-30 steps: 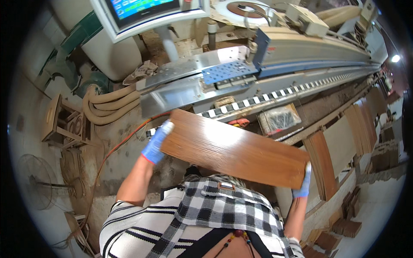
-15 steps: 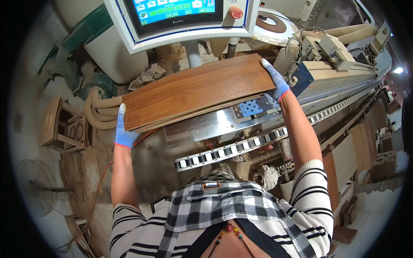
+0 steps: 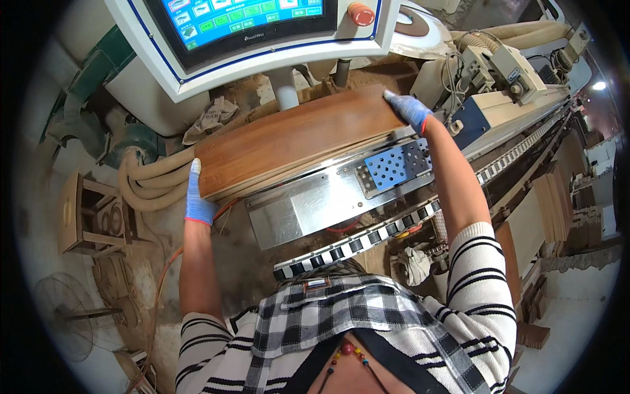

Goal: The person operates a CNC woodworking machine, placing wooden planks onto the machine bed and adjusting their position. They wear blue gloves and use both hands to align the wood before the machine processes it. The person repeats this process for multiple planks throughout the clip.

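A long brown wood-grain board (image 3: 295, 139) spans between my two hands, beyond the metal machine bed (image 3: 295, 211). My left hand (image 3: 199, 200), in a blue glove with white fingertips, grips the left end, thumb on the top face and fingers hidden underneath. My right hand (image 3: 409, 111), gloved alike, is closed on the right end, with its fingertips at the far corner. Along the near side of the board, thin layered edges show; whether it is one board or a stack I cannot tell. A blue perforated plate (image 3: 392, 168) lies on the bed near my right hand.
A control panel (image 3: 262, 56) with a red knob (image 3: 361, 14) hangs beyond the board. A roller track (image 3: 357, 244) runs along the near side. Hoses (image 3: 161, 177) and a wooden stool (image 3: 92, 213) stand left; a machine head (image 3: 502, 118) and stacked boards (image 3: 548, 210) are at right.
The board has shifted away from the bed, showing more of the metal surface and blue plate. My right hand has moved slightly left with its end. Both hands keep their hold.
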{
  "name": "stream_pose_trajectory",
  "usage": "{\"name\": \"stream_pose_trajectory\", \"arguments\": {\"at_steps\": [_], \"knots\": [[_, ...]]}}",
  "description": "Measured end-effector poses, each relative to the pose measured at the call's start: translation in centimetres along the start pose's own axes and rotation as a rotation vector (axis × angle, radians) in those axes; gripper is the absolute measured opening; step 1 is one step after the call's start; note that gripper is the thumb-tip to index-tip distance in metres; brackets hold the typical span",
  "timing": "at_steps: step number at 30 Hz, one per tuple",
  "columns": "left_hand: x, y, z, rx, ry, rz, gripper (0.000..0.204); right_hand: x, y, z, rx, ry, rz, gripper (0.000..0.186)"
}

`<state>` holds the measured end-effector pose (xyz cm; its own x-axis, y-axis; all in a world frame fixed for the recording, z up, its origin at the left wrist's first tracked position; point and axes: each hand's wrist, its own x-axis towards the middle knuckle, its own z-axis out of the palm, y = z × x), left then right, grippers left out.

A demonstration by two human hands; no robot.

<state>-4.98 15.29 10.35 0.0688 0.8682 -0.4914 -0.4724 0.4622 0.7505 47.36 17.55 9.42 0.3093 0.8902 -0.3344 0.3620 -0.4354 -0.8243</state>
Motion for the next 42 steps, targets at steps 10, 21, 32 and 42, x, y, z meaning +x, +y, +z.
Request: {"name": "stream_pose_trajectory", "arguments": {"at_steps": [10,21,32,42], "knots": [[-0.2,-0.5,-3.6,0.367,0.026,0.321,0.054,-8.3,0.9,3.5,-0.340,0.510,-0.331,0.049],[-11.0,-5.0,-12.8,0.096,0.048,0.477,0.055,-21.0,5.1,11.4,0.231,0.314,-0.608,0.041],[-15.3,-15.0,-12.3,0.288,0.102,0.316,0.061,-25.8,15.8,9.2,0.772,0.114,-0.021,0.037],[-8.0,-16.0,-7.0,1.621,0.314,0.669,0.069,-23.8,20.8,2.7,0.847,0.696,-0.073,0.032]]}}
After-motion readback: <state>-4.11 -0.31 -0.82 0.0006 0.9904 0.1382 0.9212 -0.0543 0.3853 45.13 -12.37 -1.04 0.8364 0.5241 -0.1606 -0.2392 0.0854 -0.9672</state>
